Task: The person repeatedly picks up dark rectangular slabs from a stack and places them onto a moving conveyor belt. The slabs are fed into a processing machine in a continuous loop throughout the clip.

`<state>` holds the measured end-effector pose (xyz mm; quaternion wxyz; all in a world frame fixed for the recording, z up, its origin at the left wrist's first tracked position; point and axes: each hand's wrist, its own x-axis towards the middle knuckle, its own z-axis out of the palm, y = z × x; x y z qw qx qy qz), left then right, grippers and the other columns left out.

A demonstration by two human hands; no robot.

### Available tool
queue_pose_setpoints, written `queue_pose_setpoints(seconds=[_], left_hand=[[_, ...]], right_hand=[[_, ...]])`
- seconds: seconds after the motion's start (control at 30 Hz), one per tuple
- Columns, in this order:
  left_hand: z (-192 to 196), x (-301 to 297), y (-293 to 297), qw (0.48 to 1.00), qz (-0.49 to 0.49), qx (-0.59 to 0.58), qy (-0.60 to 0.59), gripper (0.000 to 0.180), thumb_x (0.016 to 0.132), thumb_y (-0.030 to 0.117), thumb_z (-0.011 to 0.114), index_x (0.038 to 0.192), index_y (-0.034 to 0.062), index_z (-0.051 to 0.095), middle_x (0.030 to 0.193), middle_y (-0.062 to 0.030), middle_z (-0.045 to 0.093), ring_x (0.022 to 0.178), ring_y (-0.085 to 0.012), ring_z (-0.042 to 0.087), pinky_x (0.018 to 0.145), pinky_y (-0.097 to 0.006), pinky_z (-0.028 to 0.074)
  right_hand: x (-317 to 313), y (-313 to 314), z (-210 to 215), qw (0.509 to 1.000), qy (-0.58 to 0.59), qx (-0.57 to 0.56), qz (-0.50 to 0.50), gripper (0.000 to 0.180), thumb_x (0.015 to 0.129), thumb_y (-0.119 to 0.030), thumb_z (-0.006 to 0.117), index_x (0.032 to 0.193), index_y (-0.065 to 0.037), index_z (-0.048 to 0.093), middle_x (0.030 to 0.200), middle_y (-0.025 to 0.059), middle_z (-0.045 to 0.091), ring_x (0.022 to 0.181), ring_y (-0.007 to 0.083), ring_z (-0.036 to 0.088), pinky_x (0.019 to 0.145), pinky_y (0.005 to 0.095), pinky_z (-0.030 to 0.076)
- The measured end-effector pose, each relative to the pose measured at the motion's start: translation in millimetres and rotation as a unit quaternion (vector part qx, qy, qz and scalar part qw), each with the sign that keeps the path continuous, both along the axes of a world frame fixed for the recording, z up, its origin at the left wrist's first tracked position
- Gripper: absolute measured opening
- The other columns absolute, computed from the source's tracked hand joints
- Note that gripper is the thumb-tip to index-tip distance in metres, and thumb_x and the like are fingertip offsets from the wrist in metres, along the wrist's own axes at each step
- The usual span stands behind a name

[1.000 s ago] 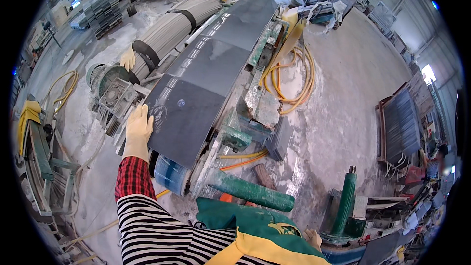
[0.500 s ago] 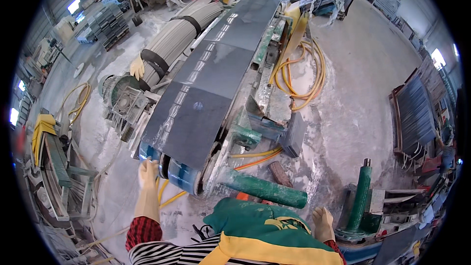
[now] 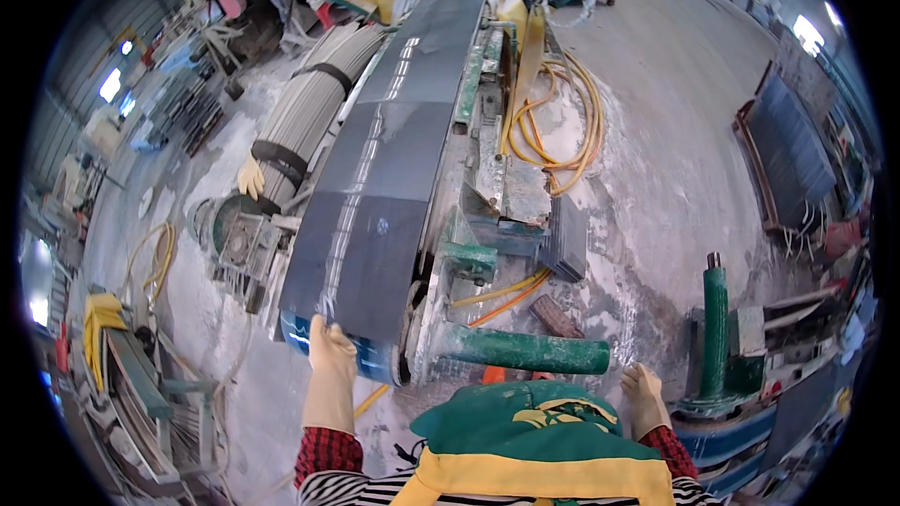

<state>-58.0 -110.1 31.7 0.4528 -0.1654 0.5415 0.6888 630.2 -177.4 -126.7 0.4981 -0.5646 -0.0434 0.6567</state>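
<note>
A row of dark grey slabs point(image 3: 361, 234) lies flat along a conveyor, with a wet shine on top. At the near slab's front edge is my left hand point(image 3: 331, 356) in a cream glove, with its fingers bent in. Whether it grips the slab or only touches it is hard to see. Just below that edge a blue roller point(image 3: 378, 358) shows, partly covered by the hand. My right hand point(image 3: 645, 401), also gloved, hangs apart from the conveyor, past the end of a green cylinder point(image 3: 525, 350). Its fingers are curled, with nothing visible in them.
A green-painted frame point(image 3: 469, 260) with a stack of thin dark slabs point(image 3: 566, 239) flanks the conveyor's right side. Yellow hoses point(image 3: 592, 136) coil on the floor beyond. A motor point(image 3: 240, 242) and a strapped grey bundle point(image 3: 305, 117) stand on the left. A green post point(image 3: 714, 328) rises at right.
My left hand has moved right along the near slab edge, and less of the blue roller shows. My right hand stays beside the green cylinder. The whole view has shifted and turned slightly.
</note>
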Motion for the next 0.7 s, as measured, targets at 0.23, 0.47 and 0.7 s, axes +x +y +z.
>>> queue_pose_setpoints(seconds=[0.23, 0.47, 0.7], left_hand=[[79.4, -15.9, 9.0, 0.958, -0.138, 0.124, 0.219, 0.031, 0.095, 0.040, 0.064, 0.106, 0.0115, 0.059, 0.086, 0.0025, 0.061, 0.061, -0.0065, 0.053, 0.050, -0.020, 0.042], [65.5, 15.2, 46.1, 0.950, -0.129, 0.274, 0.076, 0.049, 0.092, 0.022, 0.061, 0.133, -0.0026, 0.051, 0.133, -0.0174, 0.057, 0.123, -0.0326, 0.055, 0.107, -0.045, 0.044], [108.9, 5.0, 12.3, 0.945, -0.172, 0.241, 0.140, 0.047, 0.079, 0.011, 0.062, 0.121, -0.0080, 0.058, 0.120, -0.0192, 0.065, 0.109, -0.0343, 0.064, 0.096, -0.044, 0.053]], right_hand=[[10.7, -28.0, 40.5, 0.959, -0.237, -0.122, -0.099, 0.028, 0.096, -0.028, 0.062, 0.118, -0.011, 0.057, 0.099, 0.0095, 0.071, 0.072, 0.0207, 0.068, 0.064, 0.0327, 0.056], [7.1, -44.4, 22.5, 0.968, -0.209, -0.109, -0.082, 0.026, 0.094, -0.026, 0.064, 0.115, -0.011, 0.061, 0.097, 0.0098, 0.072, 0.075, 0.0230, 0.069, 0.065, 0.0369, 0.057], [15.1, -12.7, 80.7, 0.971, -0.216, -0.001, -0.102, 0.030, 0.096, -0.028, 0.065, 0.118, -0.007, 0.063, 0.100, 0.0104, 0.072, 0.077, 0.0194, 0.070, 0.068, 0.0304, 0.058]])
